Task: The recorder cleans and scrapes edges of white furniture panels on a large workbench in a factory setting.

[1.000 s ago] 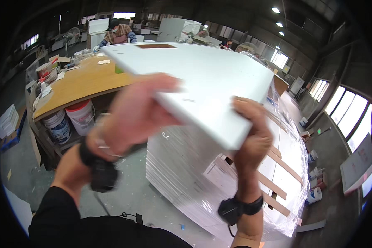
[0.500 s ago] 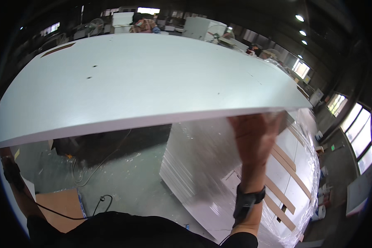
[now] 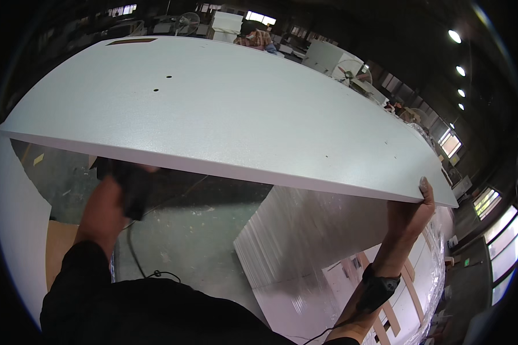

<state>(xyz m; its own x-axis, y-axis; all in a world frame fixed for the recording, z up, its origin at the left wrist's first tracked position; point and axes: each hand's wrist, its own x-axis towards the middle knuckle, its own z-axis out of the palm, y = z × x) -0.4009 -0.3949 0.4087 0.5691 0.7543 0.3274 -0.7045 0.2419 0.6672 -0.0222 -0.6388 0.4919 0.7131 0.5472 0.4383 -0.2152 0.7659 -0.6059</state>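
Observation:
A large white panel point(image 3: 242, 121) spans the view, tilted, its near edge lower on the right. Two small dark holes and a brown slot show on its upper face. Near the panel's right corner, my right hand point(image 3: 417, 210) grips the edge, thumb on top and fingers underneath. My left hand point(image 3: 147, 168) is under the left part of the near edge, mostly hidden and blurred, so its fingers do not show. Dark bands circle both wrists. A black cable hangs below my left arm.
Below right stands a stack of white panels point(image 3: 259, 247) in clear film, with brown strips point(image 3: 411, 296) beside it. Another white surface point(image 3: 20, 224) is at far left, near a brown board point(image 3: 60, 247). A person point(image 3: 256, 39) and fans point(image 3: 351, 70) are farther back.
My left hand has moved from the panel's left end to beneath its near edge. My right hand has slid right, its thumb now on top. The panel's right side sits lower, its left higher.

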